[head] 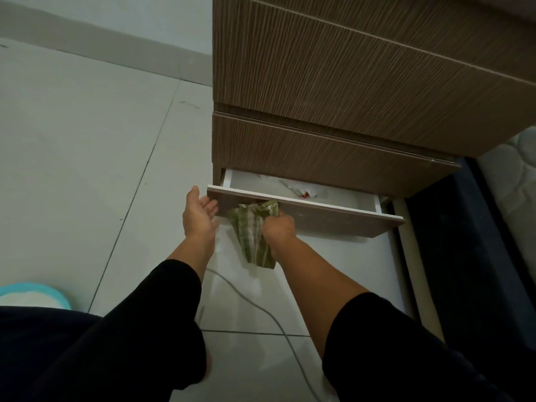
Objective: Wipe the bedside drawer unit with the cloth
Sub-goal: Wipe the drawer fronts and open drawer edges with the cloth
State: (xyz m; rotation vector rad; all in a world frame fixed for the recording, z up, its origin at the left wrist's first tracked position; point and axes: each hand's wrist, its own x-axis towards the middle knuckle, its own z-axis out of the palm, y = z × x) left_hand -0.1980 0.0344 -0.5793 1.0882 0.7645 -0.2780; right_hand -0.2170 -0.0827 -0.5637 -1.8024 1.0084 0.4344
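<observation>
The brown wood-grain bedside drawer unit (348, 82) fills the upper right. Its bottom drawer (333, 220) is pulled partly out, with a white inside holding a few small items. My right hand (280, 229) is shut on a green-and-white checked cloth (253, 233), pressing it against the front panel of the open drawer near its left end; the rest of the cloth hangs down. My left hand (198, 214) is open, palm turned right, with its fingertips at the left end of the drawer front.
Pale floor tiles (87, 140) spread to the left. A grey cable (261, 309) runs across the floor under my arms. A dark bed base and a mattress edge (516, 175) stand at the right. A turquoise-rimmed object (32, 294) lies at the lower left.
</observation>
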